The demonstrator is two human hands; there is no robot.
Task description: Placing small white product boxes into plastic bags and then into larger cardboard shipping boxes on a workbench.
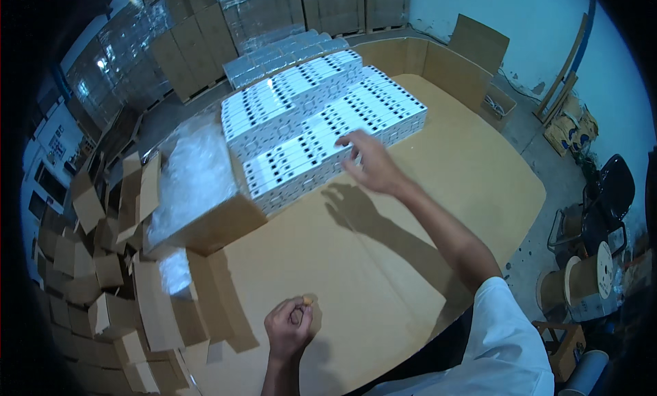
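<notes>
White slim boxes (321,132) stacked on cardboard table (445,184); right hand (366,162) fingers spread, touching stack; left hand (291,325) fisted.

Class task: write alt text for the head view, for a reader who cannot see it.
A person's right hand reaches onto a stack of flat white boxes on a cardboard-covered table. The left hand rests closed near the table's front edge.

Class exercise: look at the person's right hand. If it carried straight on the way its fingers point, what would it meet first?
The right hand would probably meet the stacked white boxes first; its fingertips already seem at their near edge, though depth is unclear.
</notes>
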